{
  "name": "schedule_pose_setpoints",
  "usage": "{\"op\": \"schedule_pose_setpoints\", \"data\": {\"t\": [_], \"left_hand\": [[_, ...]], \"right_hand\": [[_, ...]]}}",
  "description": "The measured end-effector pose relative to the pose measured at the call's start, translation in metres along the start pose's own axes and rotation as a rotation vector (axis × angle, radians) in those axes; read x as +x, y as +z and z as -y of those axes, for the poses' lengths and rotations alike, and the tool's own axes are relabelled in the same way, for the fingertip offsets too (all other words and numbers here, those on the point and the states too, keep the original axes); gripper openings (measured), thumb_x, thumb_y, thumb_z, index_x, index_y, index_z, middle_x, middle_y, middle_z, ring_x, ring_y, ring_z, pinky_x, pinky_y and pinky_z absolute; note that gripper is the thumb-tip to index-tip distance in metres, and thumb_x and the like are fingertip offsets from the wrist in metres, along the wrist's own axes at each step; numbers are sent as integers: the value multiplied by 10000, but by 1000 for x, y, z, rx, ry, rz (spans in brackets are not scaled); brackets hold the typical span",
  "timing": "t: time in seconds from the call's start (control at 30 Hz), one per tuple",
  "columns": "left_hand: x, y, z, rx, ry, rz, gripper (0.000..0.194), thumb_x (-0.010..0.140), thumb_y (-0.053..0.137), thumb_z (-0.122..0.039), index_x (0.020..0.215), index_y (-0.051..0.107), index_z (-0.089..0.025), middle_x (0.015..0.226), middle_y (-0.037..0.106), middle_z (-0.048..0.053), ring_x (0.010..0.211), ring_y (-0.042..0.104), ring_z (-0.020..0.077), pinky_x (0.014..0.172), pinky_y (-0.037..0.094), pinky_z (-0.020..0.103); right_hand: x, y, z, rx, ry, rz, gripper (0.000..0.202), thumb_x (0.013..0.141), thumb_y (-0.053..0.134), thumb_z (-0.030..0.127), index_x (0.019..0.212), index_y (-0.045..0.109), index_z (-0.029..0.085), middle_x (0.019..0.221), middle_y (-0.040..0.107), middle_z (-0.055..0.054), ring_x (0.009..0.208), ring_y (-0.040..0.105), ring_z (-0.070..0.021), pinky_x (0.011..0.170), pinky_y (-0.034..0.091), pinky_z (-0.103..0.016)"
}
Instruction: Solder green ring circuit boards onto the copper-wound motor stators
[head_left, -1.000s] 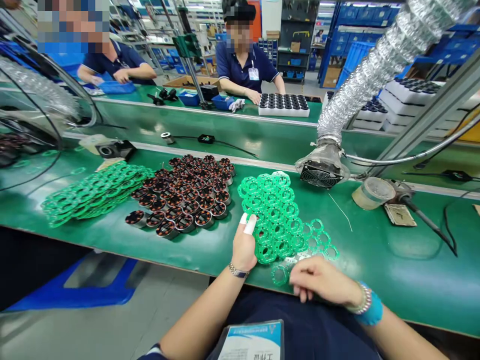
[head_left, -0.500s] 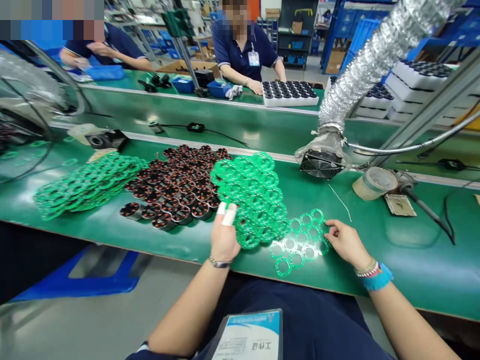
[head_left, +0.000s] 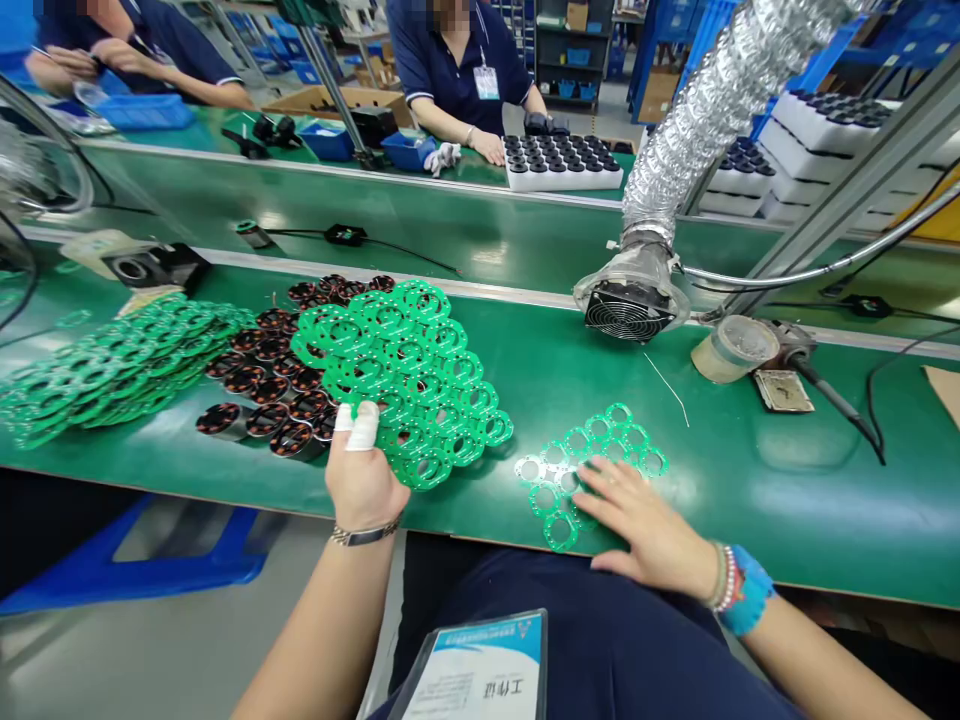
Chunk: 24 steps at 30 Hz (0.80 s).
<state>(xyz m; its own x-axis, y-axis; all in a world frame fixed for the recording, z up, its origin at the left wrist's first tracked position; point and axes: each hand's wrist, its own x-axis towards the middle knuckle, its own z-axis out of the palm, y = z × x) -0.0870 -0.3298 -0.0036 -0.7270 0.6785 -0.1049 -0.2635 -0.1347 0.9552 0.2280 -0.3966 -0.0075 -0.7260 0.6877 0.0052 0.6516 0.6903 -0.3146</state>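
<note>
Left hand has swung left, its grip holding green ring panels; right hand spreads wide, palm down

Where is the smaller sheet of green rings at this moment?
In the head view, the smaller sheet lies on the green table, right of centre, partly covered by the right hand and right of the bigger ring stack in the left hand.

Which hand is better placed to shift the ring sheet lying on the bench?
Probably the right hand: its fingers are spread over that ring sheet, while the left hand is occupied, gripping a bundle of green rings.
</note>
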Motion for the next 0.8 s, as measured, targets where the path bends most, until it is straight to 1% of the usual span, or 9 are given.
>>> {"op": "schedule_pose_setpoints", "data": {"t": [0.1,0.17,0.23,0.3,0.37,0.43,0.5,0.63,0.8], "left_hand": [[-2,5,-1,14,-16,25,491,744,652,-373,1202,534,-239,1247,555,20,1159,510,194,972,447,286],[-5,8,-3,36,-71,52,509,734,664,-366,1209,526,-244,1218,576,18,1143,524,196,968,448,294],[-8,9,-4,49,-157,131,509,725,676,-346,1202,533,-240,1162,612,22,1114,546,203,969,445,316],[-12,8,-4,56,-243,242,498,716,687,-316,1185,546,-226,1116,638,30,1085,569,207,972,439,328],[-17,5,-3,51,-307,339,492,715,689,-297,1181,550,-218,1111,644,37,1067,582,207,975,431,332],[-23,3,-1,36,-360,423,487,729,676,-307,1190,541,-224,1125,640,42,1051,593,208,973,429,347],[-29,2,0,14,-402,505,487,747,657,-327,1208,526,-234,1141,635,47,1034,603,211,969,428,365],[-40,5,0,-24,-427,620,496,769,640,-330,1238,502,-251,1192,610,48,1049,597,218,984,407,379],[-47,10,-2,-32,-419,645,517,784,629,-323,1274,468,-280,1246,578,34,1103,566,212,1018,370,366]], "right_hand": [[3,25,24,-43,-38,-54,469,824,547,343,1256,462,180,1344,463,-131,1266,372,-315,1002,309,-608],[1,31,28,-63,-74,-148,326,850,480,234,1166,534,174,1203,583,-125,1150,492,-286,962,356,-589],[-7,22,22,-75,-144,-257,303,855,419,144,1118,566,183,1118,629,-110,1088,535,-258,947,378,-559],[-18,2,8,-100,-170,-383,356,844,390,85,1134,566,195,1178,597,-107,1156,489,-261,973,356,-549],[-30,-21,-12,-200,13,-526,387,814,435,60,1111,597,250,1252,545,-91,1200,440,-298,949,366,-549],[-41,-39,-29,-289,210,-581,371,812,473,85,1088,620,285,1251,546,-76,1112,492,-307,868,423,-519],[-49,-47,-39,-232,250,-592,420,819,435,66,1143,591,283,1222,568,-71,981,559,-261,801,469,-461],[-57,-46,-38,-9,139,-650,520,803,376,9,1214,543,281,1217,566,-56,1011,565,-236,845,470,-444],[-53,-45,-32,6,-31,-667,501,812,413,14,1229,547,257,1229,562,-81,1093,523,-272,848,476,-458]]}}
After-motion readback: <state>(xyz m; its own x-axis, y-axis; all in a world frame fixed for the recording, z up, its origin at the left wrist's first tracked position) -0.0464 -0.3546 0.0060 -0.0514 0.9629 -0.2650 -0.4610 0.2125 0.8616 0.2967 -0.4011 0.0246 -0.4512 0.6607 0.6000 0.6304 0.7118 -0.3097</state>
